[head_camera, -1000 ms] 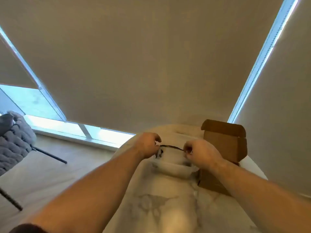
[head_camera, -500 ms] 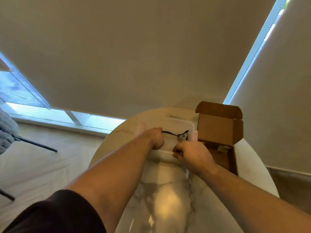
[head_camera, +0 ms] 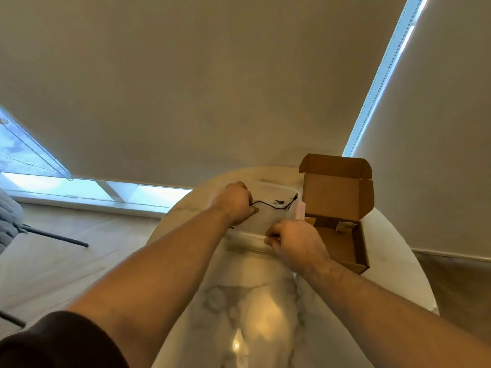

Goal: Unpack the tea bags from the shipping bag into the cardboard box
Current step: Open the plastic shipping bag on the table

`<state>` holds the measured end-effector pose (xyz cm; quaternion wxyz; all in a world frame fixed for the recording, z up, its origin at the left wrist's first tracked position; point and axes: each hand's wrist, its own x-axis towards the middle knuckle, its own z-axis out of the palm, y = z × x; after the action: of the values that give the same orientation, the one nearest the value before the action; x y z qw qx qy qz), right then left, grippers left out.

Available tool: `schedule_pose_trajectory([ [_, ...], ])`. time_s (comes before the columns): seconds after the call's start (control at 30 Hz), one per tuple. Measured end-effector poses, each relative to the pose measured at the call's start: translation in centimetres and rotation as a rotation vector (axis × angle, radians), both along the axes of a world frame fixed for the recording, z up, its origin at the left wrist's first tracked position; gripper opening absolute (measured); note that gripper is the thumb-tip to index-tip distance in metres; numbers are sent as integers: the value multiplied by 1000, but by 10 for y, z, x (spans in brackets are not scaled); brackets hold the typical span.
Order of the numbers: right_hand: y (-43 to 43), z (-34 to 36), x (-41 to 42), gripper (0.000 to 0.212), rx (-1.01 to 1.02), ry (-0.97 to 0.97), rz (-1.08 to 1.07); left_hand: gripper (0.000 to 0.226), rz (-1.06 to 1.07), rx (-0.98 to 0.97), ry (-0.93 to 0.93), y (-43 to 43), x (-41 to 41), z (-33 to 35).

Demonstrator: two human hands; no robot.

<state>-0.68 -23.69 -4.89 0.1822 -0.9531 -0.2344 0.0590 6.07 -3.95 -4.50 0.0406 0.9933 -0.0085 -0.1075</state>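
Centre frame, the left hand point(head_camera: 235, 203) grips the white shipping bag point(head_camera: 273, 219) at its far side while the right hand point(head_camera: 293, 241) pinches the near edge, likely spreading it open (the cardboard box point(head_camera: 334, 200) stands lid-up just right, ready for tea bags).

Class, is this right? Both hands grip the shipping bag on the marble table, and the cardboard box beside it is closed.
No: the head view shows the cardboard box open, lid raised. Left hand and right hand do grip the shipping bag on the marble table.
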Motion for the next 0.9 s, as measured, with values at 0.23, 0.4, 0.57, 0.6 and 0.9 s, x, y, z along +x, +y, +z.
schedule_pose_trajectory([
  [0.23,1,8,-5,29,-2,62,-36,20,176,-664,-139,17,-45,41],
  [0.4,12,42,3,20,537,290,-306,13,288,-899,-246,15,-67,68],
  [0.57,27,104,16,39,918,487,-430,14,260,-1056,-375,5,-81,94],
  [0.6,29,113,18,37,935,500,-429,17,231,-1052,-383,4,-84,100],
  [0.9,38,209,12,14,1096,371,-401,21,121,-1165,-542,12,-107,137],
])
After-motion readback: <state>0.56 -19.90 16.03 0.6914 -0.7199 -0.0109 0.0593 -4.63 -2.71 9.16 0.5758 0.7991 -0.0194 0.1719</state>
